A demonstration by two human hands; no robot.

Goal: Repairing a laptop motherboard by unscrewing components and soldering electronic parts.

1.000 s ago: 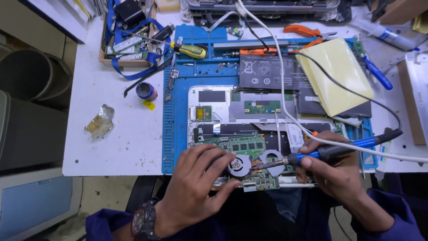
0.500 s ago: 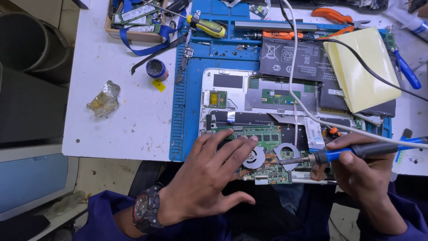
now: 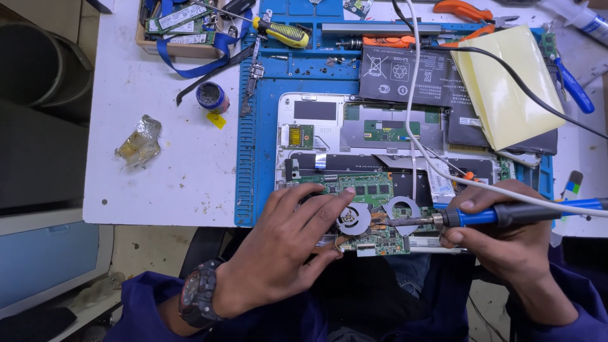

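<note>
An opened laptop chassis lies on a blue work mat. A green circuit board with two round fans sits at its near edge. My left hand, wearing a dark wristwatch, rests fingers spread on the left part of that board beside the left fan. My right hand grips a blue-handled soldering iron; its metal tip points left and touches the board between the fans.
A black battery pack and a yellow sheet lie at the mat's back. A yellow-handled screwdriver, orange pliers, a small blue tin and crumpled foil lie on the white table. A white cable crosses the laptop.
The view has shifted, so the table sits higher in the frame. My left hand stays on the board. The soldering iron tip has settled between the two fans.
</note>
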